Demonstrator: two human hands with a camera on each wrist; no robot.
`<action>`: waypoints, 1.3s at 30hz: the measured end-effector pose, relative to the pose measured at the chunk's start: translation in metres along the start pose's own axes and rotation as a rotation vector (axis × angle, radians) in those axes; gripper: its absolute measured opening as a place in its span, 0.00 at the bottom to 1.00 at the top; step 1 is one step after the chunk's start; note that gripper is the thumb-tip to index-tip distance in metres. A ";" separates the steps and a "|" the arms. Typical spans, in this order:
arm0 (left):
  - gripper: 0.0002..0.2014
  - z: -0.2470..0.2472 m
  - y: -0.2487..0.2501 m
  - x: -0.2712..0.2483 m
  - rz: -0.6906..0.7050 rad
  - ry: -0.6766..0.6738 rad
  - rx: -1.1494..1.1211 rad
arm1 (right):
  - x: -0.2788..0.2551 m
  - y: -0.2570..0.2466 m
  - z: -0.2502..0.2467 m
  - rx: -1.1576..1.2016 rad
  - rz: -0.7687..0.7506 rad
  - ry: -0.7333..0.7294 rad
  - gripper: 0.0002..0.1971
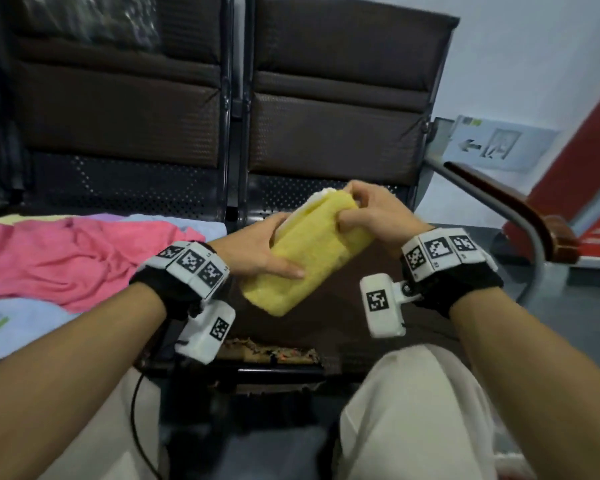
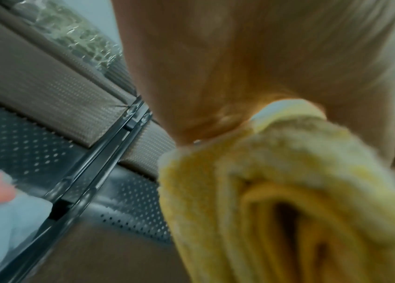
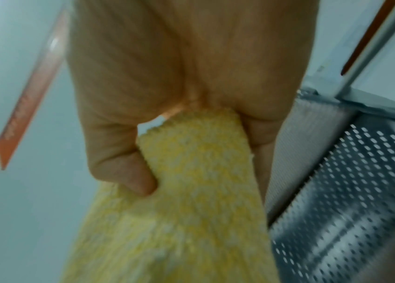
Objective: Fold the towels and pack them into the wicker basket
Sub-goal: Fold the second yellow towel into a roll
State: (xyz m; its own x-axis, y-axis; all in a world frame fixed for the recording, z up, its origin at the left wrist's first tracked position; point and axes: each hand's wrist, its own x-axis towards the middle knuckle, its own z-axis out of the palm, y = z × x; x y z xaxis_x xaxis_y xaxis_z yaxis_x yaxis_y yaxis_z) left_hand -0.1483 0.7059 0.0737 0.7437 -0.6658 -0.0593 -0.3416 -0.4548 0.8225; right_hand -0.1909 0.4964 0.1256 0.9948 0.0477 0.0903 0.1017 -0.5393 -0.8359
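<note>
Both hands, left hand [image 1: 260, 249] and right hand [image 1: 371, 216], clamped the yellow towel [image 1: 312, 251] between them; loosening either grip might unroll its folds.

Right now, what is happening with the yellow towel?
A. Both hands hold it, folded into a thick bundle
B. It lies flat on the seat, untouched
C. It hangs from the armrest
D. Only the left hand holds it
A: the left hand and the right hand both grip the yellow towel, folded into a thick bundle above the seat.
</note>
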 end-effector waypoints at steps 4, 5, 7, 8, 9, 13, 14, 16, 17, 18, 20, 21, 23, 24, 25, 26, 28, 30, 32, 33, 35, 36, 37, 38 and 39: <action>0.31 0.000 0.056 -0.014 0.010 -0.077 0.044 | -0.033 -0.028 -0.045 0.032 -0.056 0.139 0.16; 0.30 0.002 0.070 -0.016 0.020 -0.092 0.076 | -0.043 -0.031 -0.055 0.058 -0.062 0.178 0.16; 0.27 0.008 0.098 -0.019 0.054 -0.111 0.202 | -0.068 -0.030 -0.072 0.096 -0.064 0.255 0.15; 0.25 0.014 0.112 -0.019 0.077 -0.116 0.273 | -0.082 -0.027 -0.080 0.111 -0.058 0.296 0.14; 0.23 0.020 0.126 -0.017 0.099 -0.115 0.328 | -0.097 -0.022 -0.089 0.134 -0.046 0.341 0.13; 0.12 0.067 0.175 -0.002 0.165 -0.096 0.503 | -0.165 0.011 -0.121 0.234 0.040 0.549 0.10; 0.09 0.084 0.185 0.003 0.188 -0.099 0.548 | -0.183 0.023 -0.127 0.263 0.068 0.591 0.10; 0.09 0.123 0.198 0.014 0.224 -0.150 0.606 | -0.220 0.051 -0.137 0.305 0.131 0.659 0.11; 0.10 0.145 0.201 0.018 0.232 -0.194 0.618 | -0.238 0.067 -0.139 0.314 0.163 0.682 0.11; 0.11 0.169 0.201 0.021 0.237 -0.240 0.624 | -0.257 0.083 -0.141 0.323 0.194 0.703 0.11; 0.15 0.218 0.195 0.027 0.246 -0.333 0.646 | -0.295 0.117 -0.143 0.332 0.260 0.733 0.11; 0.15 0.243 0.188 0.029 0.256 -0.396 0.659 | -0.314 0.135 -0.141 0.322 0.299 0.742 0.11; 0.12 0.292 0.172 0.029 0.271 -0.518 0.679 | -0.351 0.168 -0.135 0.280 0.375 0.748 0.11; 0.12 0.315 0.162 0.028 0.267 -0.569 0.678 | -0.369 0.183 -0.131 0.255 0.413 0.746 0.11; 0.13 0.338 0.152 0.026 0.257 -0.611 0.666 | -0.386 0.198 -0.125 0.227 0.452 0.736 0.11; 0.14 0.359 0.141 0.024 0.242 -0.641 0.648 | -0.402 0.212 -0.119 0.196 0.493 0.716 0.11; 0.16 0.401 0.120 0.017 0.219 -0.675 0.614 | -0.433 0.237 -0.106 0.171 0.581 0.668 0.13; 0.16 0.439 0.101 0.006 0.208 -0.715 0.589 | -0.460 0.258 -0.094 0.166 0.653 0.623 0.15; 0.16 0.474 0.088 -0.006 0.176 -0.812 0.590 | -0.483 0.272 -0.087 0.105 0.714 0.569 0.15; 0.15 0.490 0.084 -0.013 0.162 -0.876 0.606 | -0.493 0.277 -0.084 0.060 0.751 0.530 0.14; 0.15 0.516 0.079 -0.027 0.148 -1.024 0.647 | -0.509 0.283 -0.082 -0.016 0.818 0.426 0.12; 0.16 0.526 0.077 -0.033 0.147 -1.104 0.651 | -0.516 0.285 -0.081 -0.045 0.862 0.364 0.12; 0.18 0.534 0.075 -0.040 0.144 -1.182 0.634 | -0.522 0.287 -0.080 -0.075 0.920 0.300 0.13; 0.20 0.540 0.073 -0.046 0.136 -1.248 0.606 | -0.527 0.289 -0.077 -0.108 0.981 0.235 0.13; 0.20 0.545 0.070 -0.052 0.128 -1.296 0.580 | -0.529 0.292 -0.074 -0.146 1.034 0.172 0.15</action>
State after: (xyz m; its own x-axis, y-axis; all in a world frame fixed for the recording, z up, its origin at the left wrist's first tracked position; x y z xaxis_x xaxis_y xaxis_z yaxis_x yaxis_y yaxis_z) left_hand -0.5237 0.3865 -0.1737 -0.2439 -0.6380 -0.7304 -0.7835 -0.3142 0.5361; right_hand -0.6884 0.2515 -0.1265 0.5806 -0.6065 -0.5431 -0.8078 -0.3458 -0.4774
